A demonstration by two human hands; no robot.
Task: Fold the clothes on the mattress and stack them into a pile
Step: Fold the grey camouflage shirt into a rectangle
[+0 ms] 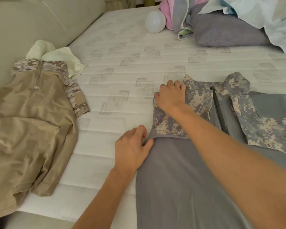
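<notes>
1. The grey shirt (180,171) lies spread on the mattress (122,60), toward its near right side, with its plain grey body running down to the bottom edge of view and its zip collar pointing away.
2. Its camouflage sleeve (185,111) on the left side is folded in across the chest; the other camouflage sleeve (267,123) lies folded on the right.
3. The right hand (168,95) reaches across the shirt and rests on the outer corner of the left folded sleeve, fingers bent over the cloth edge near the shoulder; I cannot tell whether they pinch it or only press it down.
4. The left hand (132,147) sits just beside the shirt's left edge, thumb and fingers pinching the grey fabric where the sleeve fold meets the body.
5. Well apart to the left, a tan shirt (28,129) with brown camouflage sleeves lies flat, front up, partly over the mattress edge.
6. A pale yellow cloth (56,55) is bunched behind the tan shirt's collar, touching it.
7. At the far side, a white balloon (155,22) rests against a heap of bedding: a pink-and-grey blanket (173,12), a grey-purple pillow (224,30) and a light blue sheet (262,15).
8. A beige upholstered surface (31,19) borders the mattress on the left.
</notes>
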